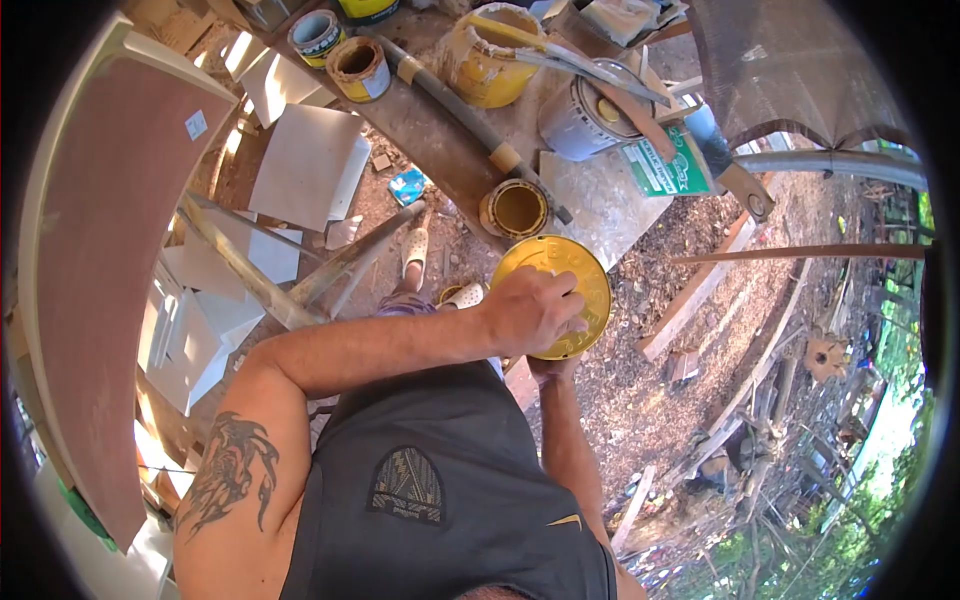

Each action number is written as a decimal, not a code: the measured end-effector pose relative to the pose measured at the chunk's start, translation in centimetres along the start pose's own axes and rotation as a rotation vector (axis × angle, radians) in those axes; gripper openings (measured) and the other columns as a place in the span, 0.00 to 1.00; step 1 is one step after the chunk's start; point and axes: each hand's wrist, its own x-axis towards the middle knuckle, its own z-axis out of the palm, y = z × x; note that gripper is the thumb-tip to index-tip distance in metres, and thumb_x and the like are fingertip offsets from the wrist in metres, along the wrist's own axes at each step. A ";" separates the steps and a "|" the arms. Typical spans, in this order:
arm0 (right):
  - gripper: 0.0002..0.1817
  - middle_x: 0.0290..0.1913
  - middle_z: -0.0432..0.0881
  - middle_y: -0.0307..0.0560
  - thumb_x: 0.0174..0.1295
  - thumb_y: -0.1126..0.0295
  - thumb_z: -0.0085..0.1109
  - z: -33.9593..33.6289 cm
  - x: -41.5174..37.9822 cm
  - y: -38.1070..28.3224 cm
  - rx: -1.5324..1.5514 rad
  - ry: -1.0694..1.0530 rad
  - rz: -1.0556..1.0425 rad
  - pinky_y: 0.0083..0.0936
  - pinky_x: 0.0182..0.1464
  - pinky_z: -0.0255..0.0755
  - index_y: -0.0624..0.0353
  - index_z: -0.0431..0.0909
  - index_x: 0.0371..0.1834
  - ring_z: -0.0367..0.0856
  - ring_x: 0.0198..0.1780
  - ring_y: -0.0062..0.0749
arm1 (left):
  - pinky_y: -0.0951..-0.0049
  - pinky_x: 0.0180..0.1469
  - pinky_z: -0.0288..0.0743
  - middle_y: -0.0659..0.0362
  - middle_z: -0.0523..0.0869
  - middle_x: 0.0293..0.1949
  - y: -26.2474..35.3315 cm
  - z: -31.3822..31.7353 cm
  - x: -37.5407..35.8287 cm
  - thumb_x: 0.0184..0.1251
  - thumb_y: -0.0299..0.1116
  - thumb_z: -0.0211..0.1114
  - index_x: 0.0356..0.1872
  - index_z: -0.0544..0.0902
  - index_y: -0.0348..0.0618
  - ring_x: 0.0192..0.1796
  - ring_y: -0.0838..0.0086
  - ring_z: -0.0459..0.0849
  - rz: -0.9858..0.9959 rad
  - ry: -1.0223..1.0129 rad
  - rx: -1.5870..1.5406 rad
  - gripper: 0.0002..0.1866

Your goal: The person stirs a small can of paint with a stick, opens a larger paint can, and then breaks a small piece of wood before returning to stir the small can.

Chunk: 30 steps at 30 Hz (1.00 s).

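Observation:
A round yellow can [590,290] with raised letters on its top is in front of my torso, just past the bench edge. My left hand [535,310] rests on its top with the fingers curled in; whether something small is pinched in them is hidden. From below, my right hand [552,368] supports the can, mostly covered by it. Just beyond, an open tin [515,208] with yellow-brown contents stands at the edge of the bench.
The wooden bench [430,140] carries a yellow bucket [490,75], a grey paint can [590,115], open tins [358,68] and a green packet [670,163]. A long pipe [450,105] lies across it. White panels [300,165] stand left; planks [700,285] lie right.

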 end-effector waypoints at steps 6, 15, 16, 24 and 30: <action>0.33 0.73 0.76 0.43 0.78 0.37 0.47 0.5 -0.1 0.0 -0.009 0.049 0.014 0.49 0.75 0.74 0.43 0.69 0.78 0.75 0.75 0.43 | 0.59 0.38 0.81 0.55 0.81 0.34 -0.8 0.3 0.0 0.67 0.44 0.75 0.32 0.82 0.44 0.34 0.60 0.88 -0.011 0.011 -0.025 0.16; 0.32 0.74 0.78 0.44 0.81 0.43 0.41 1.3 -0.3 -0.6 0.006 0.116 0.048 0.48 0.74 0.73 0.49 0.70 0.79 0.78 0.74 0.43 | 0.57 0.36 0.81 0.54 0.81 0.33 -1.4 0.2 0.4 0.68 0.45 0.75 0.32 0.82 0.43 0.33 0.56 0.87 -0.066 0.025 -0.077 0.16; 0.33 0.74 0.78 0.44 0.81 0.42 0.40 1.4 -0.4 -0.6 0.015 0.115 0.051 0.48 0.75 0.73 0.49 0.70 0.79 0.78 0.74 0.43 | 0.56 0.36 0.81 0.54 0.82 0.34 -1.5 0.3 0.4 0.68 0.45 0.75 0.32 0.82 0.43 0.33 0.56 0.87 -0.073 0.030 -0.086 0.16; 0.35 0.75 0.76 0.46 0.79 0.38 0.43 2.2 -0.5 -1.4 -0.045 0.153 0.084 0.53 0.75 0.72 0.47 0.68 0.81 0.76 0.75 0.44 | 0.55 0.38 0.81 0.54 0.83 0.34 -2.7 1.0 0.8 0.69 0.46 0.73 0.33 0.83 0.42 0.35 0.56 0.87 -0.122 0.049 -0.079 0.17; 0.38 0.77 0.76 0.48 0.80 0.36 0.41 2.1 -0.7 -2.4 -0.090 0.223 0.092 0.52 0.77 0.69 0.51 0.67 0.82 0.75 0.76 0.45 | 0.55 0.38 0.81 0.55 0.83 0.34 -3.2 1.6 0.9 0.69 0.46 0.73 0.32 0.83 0.42 0.35 0.56 0.87 -0.154 0.088 -0.099 0.17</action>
